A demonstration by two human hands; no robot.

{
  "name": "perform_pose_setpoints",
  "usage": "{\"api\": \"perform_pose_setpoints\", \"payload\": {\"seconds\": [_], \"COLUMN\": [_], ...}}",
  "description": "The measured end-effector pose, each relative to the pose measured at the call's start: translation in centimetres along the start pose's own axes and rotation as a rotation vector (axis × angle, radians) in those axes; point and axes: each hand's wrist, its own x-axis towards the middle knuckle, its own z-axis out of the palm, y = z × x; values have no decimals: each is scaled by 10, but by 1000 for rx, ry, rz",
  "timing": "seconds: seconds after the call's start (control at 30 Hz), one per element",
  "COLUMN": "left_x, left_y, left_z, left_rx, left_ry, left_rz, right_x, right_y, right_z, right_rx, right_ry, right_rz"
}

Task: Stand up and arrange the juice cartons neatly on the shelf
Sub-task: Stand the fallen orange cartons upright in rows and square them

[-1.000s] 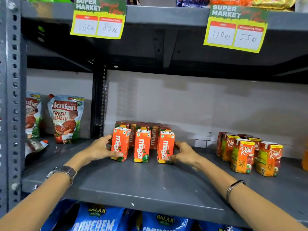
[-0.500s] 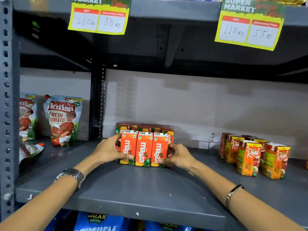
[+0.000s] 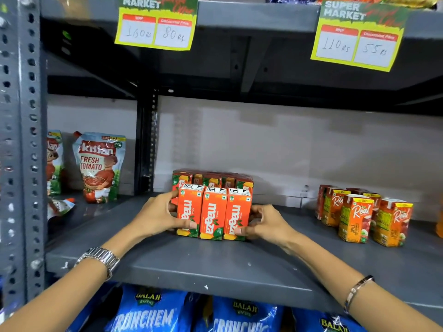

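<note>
Three orange Maaza juice cartons [image 3: 213,213] stand upright side by side, pressed together, on the grey metal shelf [image 3: 215,264]. Behind them stands another row of the same cartons [image 3: 211,180], mostly hidden. My left hand [image 3: 158,216] presses against the left carton of the front row, thumb on its front face. My right hand [image 3: 266,222] presses the right carton from the other side, fingertips on its front lower corner. Together the hands squeeze the row.
Several Real juice cartons [image 3: 364,216] stand in a loose group at the right of the same shelf. Kissan tomato pouches [image 3: 99,167] lean at the back left, past a black upright post [image 3: 146,144]. Price tags [image 3: 155,27] hang above; blue wafer bags [image 3: 148,312] sit below.
The three front cartons, spaced apart a second ago, have been pushed together into a tight row by both hands closing in. The view has shifted slightly.
</note>
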Motion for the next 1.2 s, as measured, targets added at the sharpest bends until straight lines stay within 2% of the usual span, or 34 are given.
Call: {"api": "perform_pose_setpoints", "payload": {"seconds": [0.3,0.93,1.2], "left_x": [-30,-39,-47], "left_y": [13,14,15], "left_z": [-3,2,1], "left_rx": [-7,169,115], "left_ry": [-4,50,52], "left_rz": [8,32,-11], "right_x": [-31,-45,-45], "right_y": [-11,-16,-15], "right_z": [2,5,3], "right_rx": [-15,-100,-99], "right_ry": [-1,35,-2], "right_rz": [16,2,-5]}}
